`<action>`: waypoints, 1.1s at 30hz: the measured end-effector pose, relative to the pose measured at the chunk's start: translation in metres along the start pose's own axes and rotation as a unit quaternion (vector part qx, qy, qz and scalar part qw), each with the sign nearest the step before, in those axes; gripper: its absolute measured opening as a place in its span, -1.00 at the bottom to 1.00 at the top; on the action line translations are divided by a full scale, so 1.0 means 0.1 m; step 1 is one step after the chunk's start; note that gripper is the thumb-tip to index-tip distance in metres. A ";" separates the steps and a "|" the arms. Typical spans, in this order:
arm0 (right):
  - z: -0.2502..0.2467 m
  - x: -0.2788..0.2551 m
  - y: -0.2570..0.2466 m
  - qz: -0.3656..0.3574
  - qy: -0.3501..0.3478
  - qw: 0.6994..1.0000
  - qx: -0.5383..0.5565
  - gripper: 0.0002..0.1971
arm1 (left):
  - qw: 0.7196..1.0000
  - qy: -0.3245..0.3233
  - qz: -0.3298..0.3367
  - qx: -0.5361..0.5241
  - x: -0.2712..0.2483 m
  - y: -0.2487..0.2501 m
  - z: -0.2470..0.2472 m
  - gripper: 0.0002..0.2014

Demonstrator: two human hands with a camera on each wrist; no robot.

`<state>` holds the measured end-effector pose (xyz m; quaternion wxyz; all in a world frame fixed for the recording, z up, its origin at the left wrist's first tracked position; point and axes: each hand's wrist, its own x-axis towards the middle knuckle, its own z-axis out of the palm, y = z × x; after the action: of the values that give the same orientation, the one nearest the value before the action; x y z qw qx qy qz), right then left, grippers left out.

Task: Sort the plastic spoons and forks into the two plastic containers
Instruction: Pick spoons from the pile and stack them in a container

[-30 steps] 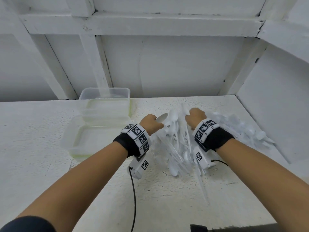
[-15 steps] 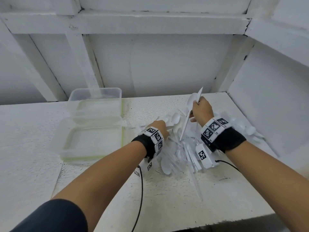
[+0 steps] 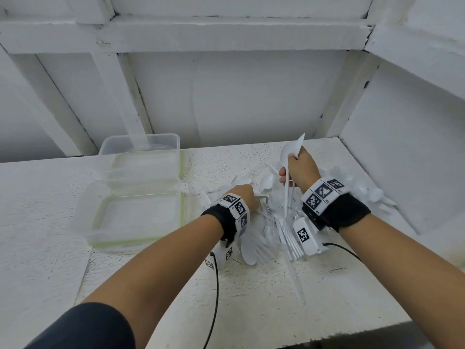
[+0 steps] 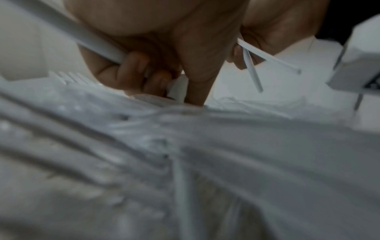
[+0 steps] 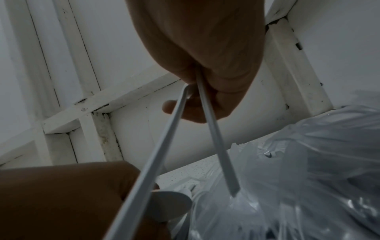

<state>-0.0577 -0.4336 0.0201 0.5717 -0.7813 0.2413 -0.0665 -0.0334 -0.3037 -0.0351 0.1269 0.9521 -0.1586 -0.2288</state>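
A heap of white plastic spoons and forks [image 3: 270,231] lies on the white table, right of two clear containers, one far [image 3: 141,149] and one near [image 3: 137,215]. Both containers look bare inside. My left hand [image 3: 245,196] is down in the heap. In the left wrist view its fingers [image 4: 133,65] curl round a white handle [image 4: 96,45], and I cannot tell whether that is a spoon or a fork. My right hand [image 3: 298,170] is raised over the heap and grips two white cutlery pieces [image 5: 207,116]. One is a spoon, its bowl [image 3: 288,153] above the fist.
A crumpled clear plastic bag [image 5: 308,162] with more cutlery lies at the right by the white side wall [image 3: 402,159]. A white framed wall stands behind. The table's front edge [image 3: 327,332] is near me. Black cables [image 3: 215,298] run from both wrist cameras.
My right hand has lifted out of the heap with the two pieces and stays raised. My left hand has moved right and down into the heap.
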 end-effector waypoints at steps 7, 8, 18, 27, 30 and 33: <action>0.04 0.07 0.00 0.016 0.024 0.999 0.015 -0.69 | 0.981 -0.007 -0.016 -0.193 -0.04 -0.14 -0.18 -0.79; 0.06 0.08 0.00 0.016 0.023 0.999 0.016 -0.74 | 0.976 0.005 -0.009 -0.216 -0.06 -0.16 -0.21 -0.83; 0.34 0.14 0.09 0.055 -0.103 0.956 -0.271 -0.66 | 0.881 0.060 -0.056 -0.467 -0.36 -0.62 -0.46 -0.81; 0.55 0.04 0.17 -0.079 -0.150 0.817 -0.551 -0.71 | 0.864 0.055 -0.021 -0.500 -0.56 -0.77 -0.37 -0.89; 0.56 0.07 0.14 -0.050 -0.148 0.826 -0.542 -0.76 | 0.864 0.057 -0.037 -0.500 -0.55 -0.78 -0.38 -0.85; 0.55 0.12 0.08 0.001 -0.142 0.881 -0.452 -0.89 | 0.855 0.054 -0.061 -0.512 -0.49 -0.75 -0.39 -0.78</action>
<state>-0.0288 -0.3932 -0.0085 0.1851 -0.9556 0.1622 0.1619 -0.0379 -0.2108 -0.0056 0.5910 0.7709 0.0462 -0.2330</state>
